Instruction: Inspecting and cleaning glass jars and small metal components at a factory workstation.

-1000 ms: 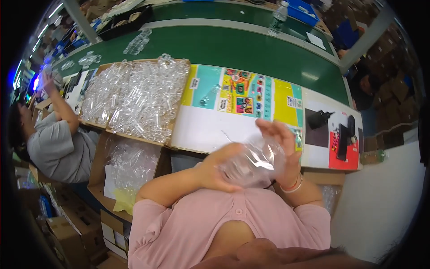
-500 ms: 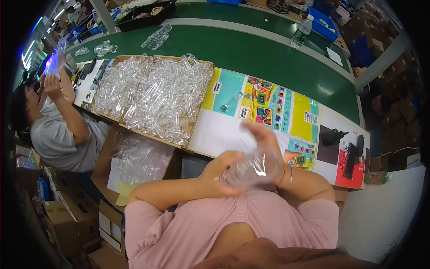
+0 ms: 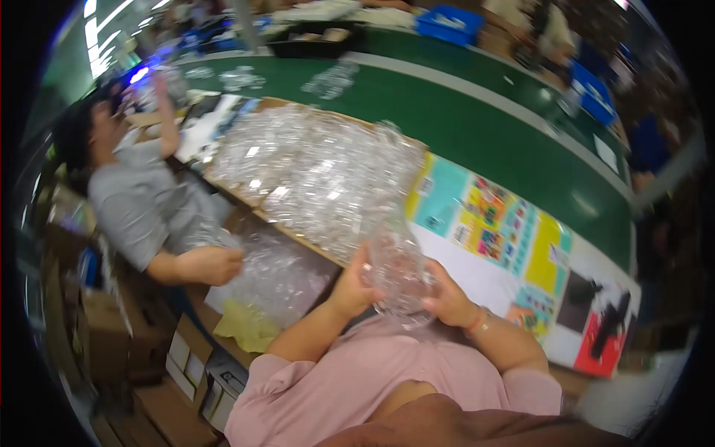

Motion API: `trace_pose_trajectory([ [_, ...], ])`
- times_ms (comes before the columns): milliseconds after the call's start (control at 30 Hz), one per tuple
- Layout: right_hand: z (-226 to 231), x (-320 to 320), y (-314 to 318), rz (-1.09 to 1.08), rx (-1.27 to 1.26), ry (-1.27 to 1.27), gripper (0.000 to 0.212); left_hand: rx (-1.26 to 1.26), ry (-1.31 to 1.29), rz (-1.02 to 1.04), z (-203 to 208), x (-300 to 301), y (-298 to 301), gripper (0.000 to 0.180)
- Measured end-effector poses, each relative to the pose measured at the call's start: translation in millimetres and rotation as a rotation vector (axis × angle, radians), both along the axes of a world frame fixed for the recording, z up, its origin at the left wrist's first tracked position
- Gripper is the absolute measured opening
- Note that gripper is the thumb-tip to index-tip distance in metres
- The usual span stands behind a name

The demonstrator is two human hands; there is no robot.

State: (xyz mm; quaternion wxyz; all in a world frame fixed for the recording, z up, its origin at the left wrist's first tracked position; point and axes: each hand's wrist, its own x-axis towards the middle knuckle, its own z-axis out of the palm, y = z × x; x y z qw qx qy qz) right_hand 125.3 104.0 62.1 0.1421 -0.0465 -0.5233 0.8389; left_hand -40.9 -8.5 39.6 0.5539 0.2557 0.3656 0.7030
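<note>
A clear, hollow-looking plastic piece [image 3: 398,272] with rounded outlines is held upright in front of my chest; blur hides its exact kind. My left hand [image 3: 356,287] is closed on its left side, and my right hand [image 3: 450,299] grips its lower right side. Just beyond my hands, a shallow cardboard tray [image 3: 292,237] is heaped with clear plastic parts [image 3: 313,179]. To the right of the held piece lies a white sheet [image 3: 465,272], beside colourful printed sheets [image 3: 488,220].
At the left, a co-worker in a grey shirt [image 3: 126,201] has one hand [image 3: 212,264] near a box of clear plastic film [image 3: 279,272]. Clear pieces [image 3: 331,80] lie on the green belt [image 3: 462,112]. Dark tools [image 3: 612,324] rest at right; cartons [image 3: 112,320] stand lower left.
The view has swung, shifting the scene rightward and down. My hands have turned the clear piece upright and hold it from both sides. The co-worker has lowered one hand.
</note>
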Motion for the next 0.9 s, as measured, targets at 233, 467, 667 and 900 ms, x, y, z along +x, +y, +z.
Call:
trace_pose_trajectory([
  [233, 12, -7, 72, -0.133, 1.44, -0.143, 0.053, 0.114, -0.273, 0.015, -9, -1, -8, 0.081],
  [467, -33, -16, 163, -0.38, 1.701, -0.296, 0.043, 0.14, -0.466, -0.104, 15, 2, -7, 0.069],
  [667, -31, -7, 153, -0.272, 1.596, -0.312, 0.026, 0.134, -0.326, -0.106, -3, 11, -8, 0.081],
  [900, 2, 53, 121, -0.498, 1.246, -0.521, 0.03, 0.12, -0.252, -0.086, 11, 15, -3, 0.08],
])
